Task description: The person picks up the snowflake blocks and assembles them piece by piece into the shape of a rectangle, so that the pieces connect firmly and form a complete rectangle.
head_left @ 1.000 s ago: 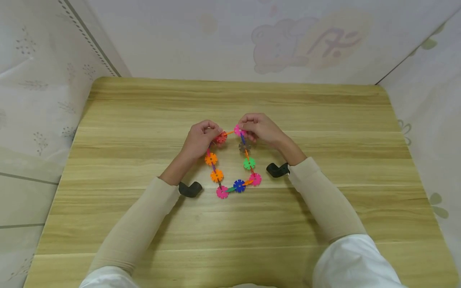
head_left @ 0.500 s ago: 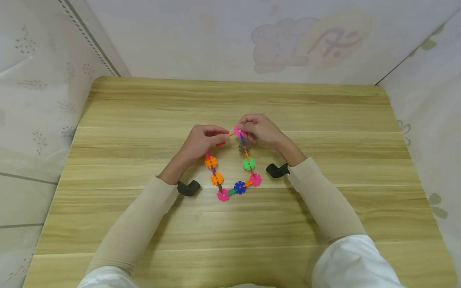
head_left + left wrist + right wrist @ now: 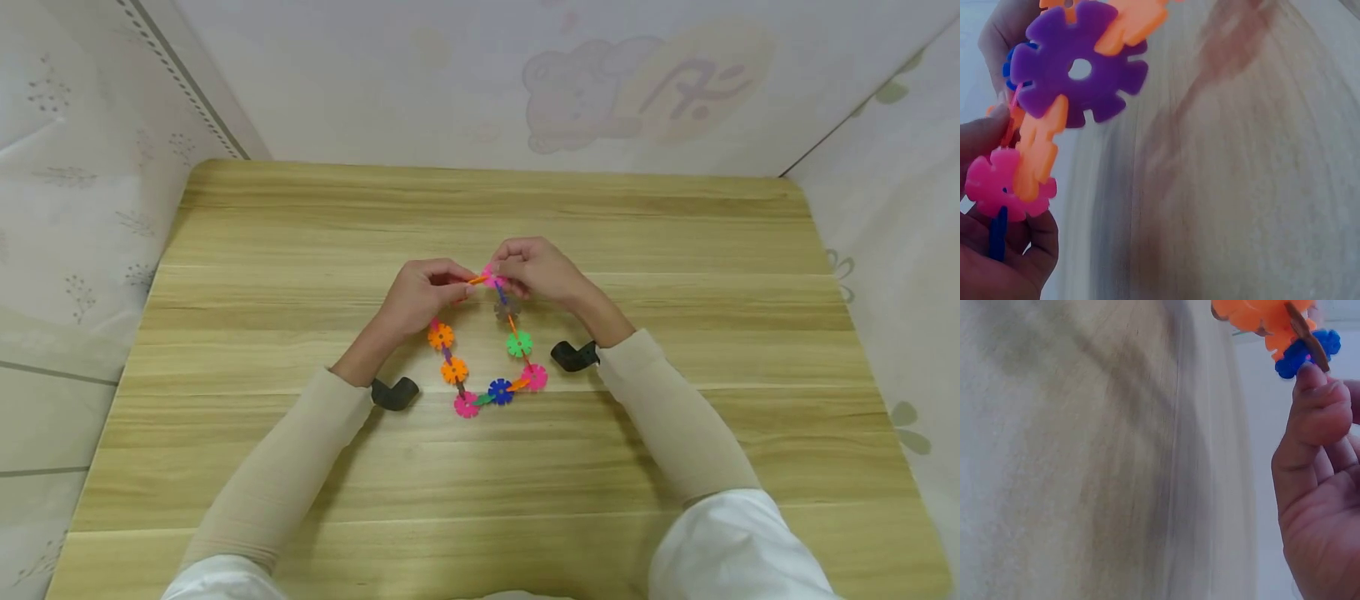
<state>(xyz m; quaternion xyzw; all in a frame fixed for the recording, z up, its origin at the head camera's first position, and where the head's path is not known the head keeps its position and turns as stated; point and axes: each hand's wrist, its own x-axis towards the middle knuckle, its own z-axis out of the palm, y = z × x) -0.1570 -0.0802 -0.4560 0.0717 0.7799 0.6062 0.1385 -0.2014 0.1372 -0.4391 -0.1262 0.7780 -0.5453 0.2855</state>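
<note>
Notched flower-shaped plastic discs, slotted edge to edge, form a closed loop held above the table in the head view. Along it show a green disc (image 3: 519,343), a blue disc (image 3: 501,391) and an orange disc (image 3: 441,337) on the left side. At the far end my left hand (image 3: 418,293) pinches an edge-on orange disc (image 3: 477,281) between thumb and fingers; a red disc is mostly hidden beneath this hand. My right hand (image 3: 538,268) pinches the adjoining pink disc (image 3: 491,276). Close up in the left wrist view is a purple disc (image 3: 1054,62).
The wood-grain table (image 3: 600,467) extends around both arms, its far edge near a pale patterned wall (image 3: 420,92). Dark curved pieces stick out at the left wrist (image 3: 395,394) and right wrist (image 3: 574,356), beside the loop.
My left hand has shifted from the red disc rightward to the orange one, closer to the right hand. The loop's near end has dropped slightly toward me. The right hand keeps its hold on the pink disc.
</note>
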